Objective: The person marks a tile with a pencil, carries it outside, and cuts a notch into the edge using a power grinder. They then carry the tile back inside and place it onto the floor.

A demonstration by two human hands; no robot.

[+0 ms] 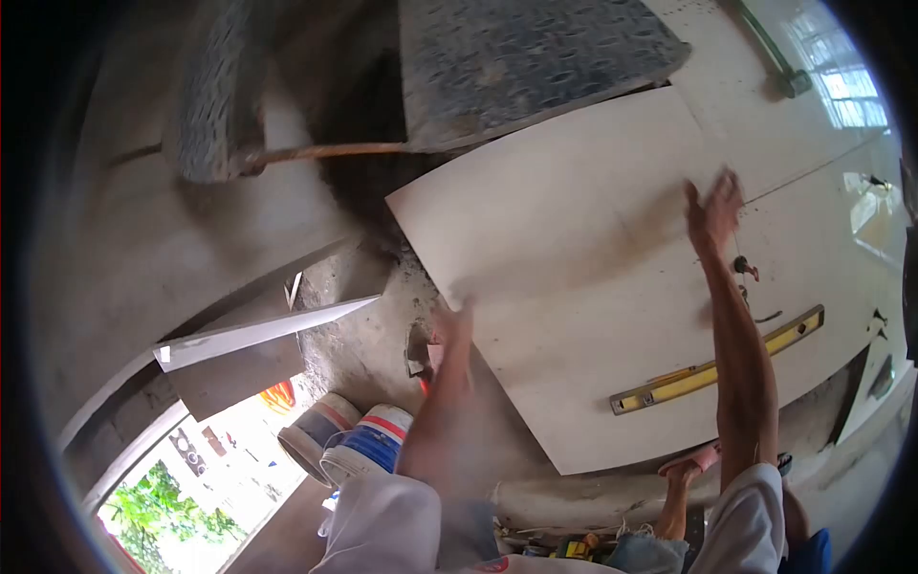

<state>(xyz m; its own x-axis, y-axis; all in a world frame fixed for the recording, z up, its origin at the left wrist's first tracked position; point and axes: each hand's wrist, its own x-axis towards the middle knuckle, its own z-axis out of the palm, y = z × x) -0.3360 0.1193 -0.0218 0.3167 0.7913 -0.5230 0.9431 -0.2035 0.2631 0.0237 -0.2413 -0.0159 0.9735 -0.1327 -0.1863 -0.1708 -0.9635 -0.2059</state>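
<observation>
A large pale tile [574,230] lies before me, its left edge over a rough grey floor. Beside that left edge is my left hand [453,323], smeared by motion, so its grip and any contact with the tile cannot be made out. My right hand [715,215] reaches over the right part of the pale surface, thumb and fingers apart, with nothing in it. Below the right hand sits a small black and reddish tool [746,268]. A yellow spirit level [779,335] lies under my right forearm, with a thin yellow stick [671,376] alongside it.
Textured dark metal plates [545,62] [215,105] stand beyond the tile, joined by a rusty bar [330,151]. Two buckets [368,442] [316,435] stand at lower left near a bright opening. A green bar [773,48] lies at upper right. A foot in a pink sandal [703,457] is below.
</observation>
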